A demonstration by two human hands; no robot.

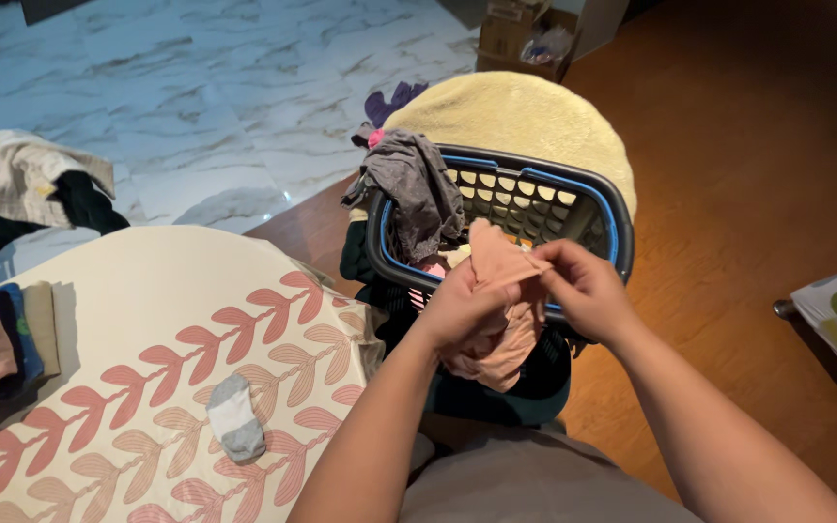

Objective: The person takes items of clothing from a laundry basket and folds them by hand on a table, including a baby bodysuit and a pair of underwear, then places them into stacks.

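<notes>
Both hands, the left hand (pixel 462 305) and the right hand (pixel 583 286), were closed on a peach garment (pixel 498 254) above the laundry basket (pixel 593 199). Left of the basket, folded clothes (pixel 2 339) and a grey sock (pixel 234 416) lay on the table (pixel 147 291); a grey garment (pixel 414 189) remained on its rim.

Head cam, 1 view: looks steeply down, close on hands (floor beyond, prob. seated).

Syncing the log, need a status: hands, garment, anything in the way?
Left hand and right hand both pinch the peach garment above the laundry basket. Grey cloth drapes over the basket rim. Grey-white sock lies apart on the leaf-print cloth.
</notes>
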